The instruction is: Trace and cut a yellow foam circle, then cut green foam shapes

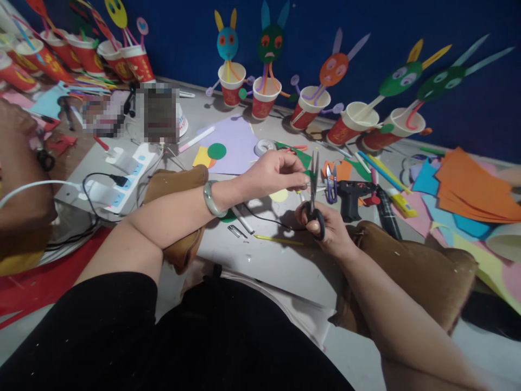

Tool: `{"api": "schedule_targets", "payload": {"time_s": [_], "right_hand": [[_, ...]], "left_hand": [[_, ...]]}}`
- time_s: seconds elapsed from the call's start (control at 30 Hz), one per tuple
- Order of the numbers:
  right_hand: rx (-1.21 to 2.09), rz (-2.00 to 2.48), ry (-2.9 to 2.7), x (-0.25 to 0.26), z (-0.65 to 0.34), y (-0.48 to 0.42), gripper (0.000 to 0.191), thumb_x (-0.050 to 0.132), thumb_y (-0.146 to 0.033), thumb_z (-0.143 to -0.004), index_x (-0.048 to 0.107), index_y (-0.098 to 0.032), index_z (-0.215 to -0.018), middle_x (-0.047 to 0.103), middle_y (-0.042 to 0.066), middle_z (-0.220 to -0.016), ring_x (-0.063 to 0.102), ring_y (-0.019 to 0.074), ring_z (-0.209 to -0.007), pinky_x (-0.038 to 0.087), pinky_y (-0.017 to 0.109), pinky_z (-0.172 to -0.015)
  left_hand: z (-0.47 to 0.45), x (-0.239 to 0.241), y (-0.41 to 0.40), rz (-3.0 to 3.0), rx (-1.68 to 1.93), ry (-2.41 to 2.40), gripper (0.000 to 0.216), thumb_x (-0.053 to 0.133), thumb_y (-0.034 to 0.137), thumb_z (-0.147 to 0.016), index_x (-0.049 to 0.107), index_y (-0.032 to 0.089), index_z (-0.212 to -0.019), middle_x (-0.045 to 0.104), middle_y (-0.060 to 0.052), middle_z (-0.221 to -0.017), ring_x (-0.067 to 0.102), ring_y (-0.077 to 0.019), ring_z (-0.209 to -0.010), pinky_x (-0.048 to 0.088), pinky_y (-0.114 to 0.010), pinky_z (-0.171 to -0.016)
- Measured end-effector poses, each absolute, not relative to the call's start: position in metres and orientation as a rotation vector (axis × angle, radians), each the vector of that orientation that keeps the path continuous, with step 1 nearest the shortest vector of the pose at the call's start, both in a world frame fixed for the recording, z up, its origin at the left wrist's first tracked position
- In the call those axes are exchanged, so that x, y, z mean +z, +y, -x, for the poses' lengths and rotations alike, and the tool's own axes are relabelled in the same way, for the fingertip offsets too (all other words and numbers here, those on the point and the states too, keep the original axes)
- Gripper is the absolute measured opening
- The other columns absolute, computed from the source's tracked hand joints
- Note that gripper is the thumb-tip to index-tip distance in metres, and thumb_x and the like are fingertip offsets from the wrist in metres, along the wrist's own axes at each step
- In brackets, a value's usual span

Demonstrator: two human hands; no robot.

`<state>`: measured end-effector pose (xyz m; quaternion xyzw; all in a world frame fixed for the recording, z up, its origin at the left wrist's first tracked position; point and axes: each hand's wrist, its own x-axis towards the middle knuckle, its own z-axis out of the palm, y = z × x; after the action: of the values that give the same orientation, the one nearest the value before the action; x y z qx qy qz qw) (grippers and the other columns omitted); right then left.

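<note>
My left hand [273,172], with a bangle on its wrist, pinches a small green paper piece [309,175] between thumb and fingertips. My right hand [334,232] is wrapped round the black handles of a pair of scissors [313,187]. The blades point up and meet the green piece beside my left fingertips; whether they are cutting it I cannot tell. Beyond my hands lie a roll of tape [265,147] and a sheet of lilac paper [234,142]. Purple-handled thread snips [331,183] and a black glue gun [350,198] are just right of the scissors.
Red paper cups [266,104] with paper animal heads line the blue wall. A white power strip [126,182] with cables lies left, near another person's arm [24,168]. Orange paper [474,187] is stacked at right. Brown cushions [411,271] lie at the table's edge.
</note>
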<state>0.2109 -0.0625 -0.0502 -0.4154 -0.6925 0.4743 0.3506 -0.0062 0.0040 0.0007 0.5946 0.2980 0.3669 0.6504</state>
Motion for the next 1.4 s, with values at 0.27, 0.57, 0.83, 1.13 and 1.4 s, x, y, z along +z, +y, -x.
{"api": "schedule_targets", "payload": {"time_s": [0.27,0.57,0.83,1.13,1.4], "right_hand": [[1.238,1.105,-1.823,-0.042,-0.209,-0.063,0.073,0.066,-0.094,-0.076,0.054,-0.022,-0.067,0.057,0.002,-0.067,0.046,0.0164,-0.063,0.038,0.033,-0.063],[1.225,1.11,-1.818,-0.044,-0.209,-0.063,0.075,0.065,-0.095,-0.075,0.054,-0.022,-0.066,0.056,0.002,-0.067,0.045,0.0167,-0.064,0.036,0.033,-0.063],[1.22,1.132,-1.797,-0.046,-0.21,-0.063,0.075,0.066,-0.096,-0.073,0.053,-0.022,-0.065,0.055,0.002,-0.066,0.046,0.0174,-0.065,0.036,0.033,-0.062],[1.215,1.131,-1.788,-0.047,-0.21,-0.063,0.075,0.066,-0.096,-0.073,0.052,-0.022,-0.064,0.055,0.002,-0.065,0.047,0.018,-0.066,0.036,0.033,-0.061],[1.207,1.137,-1.804,-0.045,-0.21,-0.063,0.075,0.066,-0.096,-0.073,0.053,-0.022,-0.064,0.056,0.002,-0.065,0.047,0.0176,-0.064,0.037,0.033,-0.061]], "left_hand": [[0.006,0.005,0.002,-1.368,0.817,0.705,0.02,0.077,0.012,-0.082,0.063,0.013,-0.067,0.069,0.0,-0.067,0.06,-0.0069,-0.065,0.053,-0.023,-0.069],[0.006,0.008,0.002,-1.37,0.828,0.711,0.022,0.072,0.009,-0.084,0.062,0.014,-0.064,0.068,0.0,-0.065,0.061,-0.0061,-0.063,0.052,-0.02,-0.067],[0.008,0.01,0.002,-1.385,0.834,0.723,0.023,0.075,0.008,-0.082,0.062,0.013,-0.065,0.068,0.0,-0.065,0.061,-0.0069,-0.063,0.053,-0.022,-0.067],[0.008,0.013,0.001,-1.35,0.833,0.742,0.022,0.078,0.01,-0.081,0.063,0.014,-0.066,0.067,0.001,-0.066,0.061,-0.006,-0.064,0.053,-0.021,-0.068],[0.009,0.012,0.002,-1.352,0.84,0.727,0.021,0.076,0.011,-0.081,0.062,0.014,-0.066,0.066,0.001,-0.064,0.059,-0.0061,-0.063,0.052,-0.022,-0.067]]}}
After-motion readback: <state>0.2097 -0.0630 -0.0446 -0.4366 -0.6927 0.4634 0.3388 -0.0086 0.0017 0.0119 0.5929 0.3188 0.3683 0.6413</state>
